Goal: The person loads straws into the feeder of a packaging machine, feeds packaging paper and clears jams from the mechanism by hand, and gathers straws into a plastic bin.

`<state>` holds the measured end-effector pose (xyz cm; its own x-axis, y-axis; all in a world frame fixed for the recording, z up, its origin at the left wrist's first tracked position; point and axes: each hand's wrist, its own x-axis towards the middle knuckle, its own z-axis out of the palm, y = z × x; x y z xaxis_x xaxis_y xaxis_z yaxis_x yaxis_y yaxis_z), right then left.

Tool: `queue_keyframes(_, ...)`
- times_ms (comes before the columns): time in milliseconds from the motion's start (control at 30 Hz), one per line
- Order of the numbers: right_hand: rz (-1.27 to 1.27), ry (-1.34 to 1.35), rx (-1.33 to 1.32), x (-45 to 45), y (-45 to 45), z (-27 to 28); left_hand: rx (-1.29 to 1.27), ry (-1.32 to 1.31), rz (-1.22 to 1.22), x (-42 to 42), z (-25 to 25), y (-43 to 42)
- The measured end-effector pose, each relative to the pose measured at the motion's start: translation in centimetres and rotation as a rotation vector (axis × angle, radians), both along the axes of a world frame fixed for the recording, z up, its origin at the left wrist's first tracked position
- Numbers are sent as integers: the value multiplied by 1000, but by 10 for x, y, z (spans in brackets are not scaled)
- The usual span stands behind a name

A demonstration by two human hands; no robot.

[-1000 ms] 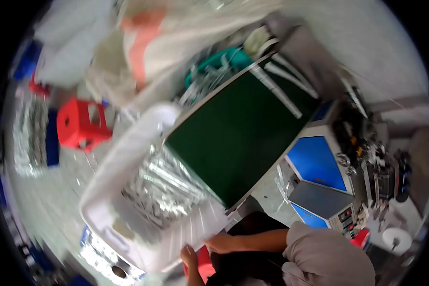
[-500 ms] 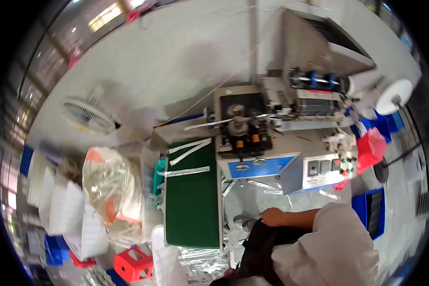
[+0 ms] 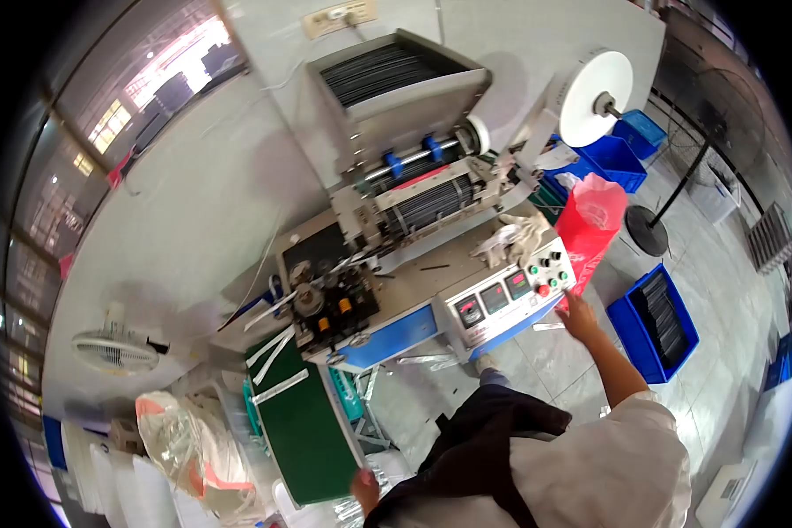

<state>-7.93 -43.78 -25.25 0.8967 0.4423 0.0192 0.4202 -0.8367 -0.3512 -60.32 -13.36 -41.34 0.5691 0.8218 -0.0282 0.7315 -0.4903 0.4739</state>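
Observation:
My right hand (image 3: 577, 317) is at the right corner of the machine's control panel (image 3: 509, 295), with its fingers apart and nothing seen in it. My left hand (image 3: 365, 489) is low in view beside the front end of the green conveyor belt (image 3: 304, 436); it is blurred, and its fingers cannot be made out. The panel carries dark displays, green buttons and a red button (image 3: 543, 290). White gloves or cloth (image 3: 512, 239) lie on the machine top behind it. Silvery strips (image 3: 280, 387) rest on the upper part of the belt.
A blue bin (image 3: 653, 324) of dark strips stands on the floor at the right, near a red bag (image 3: 592, 220) and a stand base (image 3: 647, 231). A white reel (image 3: 596, 99) is mounted above. A fan (image 3: 114, 350) and a woven sack (image 3: 185, 444) are at the left.
The view has swung from the white tub and conveyor to the machine. My right hand has moved from near my lap to the panel's corner. My left hand is beside the belt's end.

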Motion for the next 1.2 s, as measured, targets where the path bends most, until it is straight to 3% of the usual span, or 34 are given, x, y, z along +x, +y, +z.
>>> queue_keyframes(33,-30,-33,59,28,-5,12,-46,-155,185,66,92,1)
queue_keyframes(67,-33,-126,82,55,-9,25,15,-292,83,83,91,31)
queue_keyframes(100,-33,-220,104,86,-11,37,122,-180,18,136,156,40)
queue_keyframes(133,-4,-327,176,124,-13,47,162,-394,-15,183,198,52)
queue_keyframes(200,4,-459,273,196,-10,73,206,-445,-70,261,269,73)
queue_keyframes(267,57,-683,314,276,-1,122,505,-493,-219,348,353,71)
queue_keyframes(300,132,-851,328,306,4,148,558,-495,-263,383,383,76)
queue_keyframes(367,42,-740,326,349,23,219,756,-616,-392,463,436,72)
queue_keyframes(433,88,-983,261,405,39,263,833,-576,-471,526,471,75)
queue_keyframes(567,-40,-1271,-130,510,53,295,742,-547,-461,619,474,96)
queue_keyframes(633,-113,-1114,-286,532,54,289,715,-393,-337,646,456,107)
queue_keyframes(667,-83,-851,-254,535,52,297,733,-243,-220,648,450,104)
queue_keyframes(700,-27,-940,-112,543,50,293,729,-228,-223,652,450,101)
queue_keyframes(767,20,-987,-85,530,53,295,724,-284,-284,655,454,96)
queue_keyframes(967,179,-1213,-157,507,74,270,657,-242,-267,656,455,95)
queue_keyframes(1033,168,-1263,-210,495,87,249,529,-217,-195,656,454,95)
queue_keyframes(1100,131,-1216,-269,484,103,220,554,-232,-177,656,453,94)
queue_keyframes(1200,297,-1106,-258,464,111,180,553,-229,-163,652,454,97)
